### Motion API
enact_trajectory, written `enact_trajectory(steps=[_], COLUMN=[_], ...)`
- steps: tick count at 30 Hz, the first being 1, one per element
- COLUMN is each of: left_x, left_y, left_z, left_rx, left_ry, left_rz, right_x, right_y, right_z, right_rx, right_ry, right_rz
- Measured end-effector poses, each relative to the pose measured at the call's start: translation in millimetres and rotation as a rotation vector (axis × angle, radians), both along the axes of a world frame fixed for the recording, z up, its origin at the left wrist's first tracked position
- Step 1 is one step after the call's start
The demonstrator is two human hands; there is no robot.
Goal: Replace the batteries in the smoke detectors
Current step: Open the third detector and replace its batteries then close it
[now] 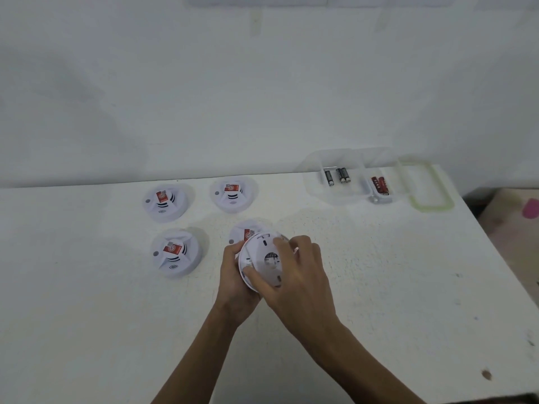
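Spare detectors (175, 252) sat left of the held detector (264, 249); the left hand (233, 275) gripped its rim; the right hand (300, 272) curled over its backplate, seemingly twisting; batteries (335, 176) lay well right of it; a slipped twist could drop it onto the rear detector (244, 230).

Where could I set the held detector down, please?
Bare table lies right of the right hand, short of the battery boxes, and along the near-left edge. Behind the left hand it is crowded: four detectors sit there.
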State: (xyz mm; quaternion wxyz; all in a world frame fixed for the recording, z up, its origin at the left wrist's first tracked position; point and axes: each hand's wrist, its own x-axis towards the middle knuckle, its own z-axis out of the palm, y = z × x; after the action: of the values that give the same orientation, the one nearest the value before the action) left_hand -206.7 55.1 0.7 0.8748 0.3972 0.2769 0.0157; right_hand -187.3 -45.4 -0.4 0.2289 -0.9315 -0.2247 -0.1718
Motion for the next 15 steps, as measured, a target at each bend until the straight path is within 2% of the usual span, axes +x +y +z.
enact_trajectory(steps=[6,15], left_x=[2,3], left_y=[1,-1], left_z=[-6,-13], left_rx=[-0.076,-0.057], left_ry=[0.020,-0.004], left_rz=[0.004,0.003], right_x=[1,4], right_y=[0,4], right_z=[-2,3], right_rx=[0.011,-0.024], right_ry=[0.018,0.039], right_rz=[0.014,-0.020])
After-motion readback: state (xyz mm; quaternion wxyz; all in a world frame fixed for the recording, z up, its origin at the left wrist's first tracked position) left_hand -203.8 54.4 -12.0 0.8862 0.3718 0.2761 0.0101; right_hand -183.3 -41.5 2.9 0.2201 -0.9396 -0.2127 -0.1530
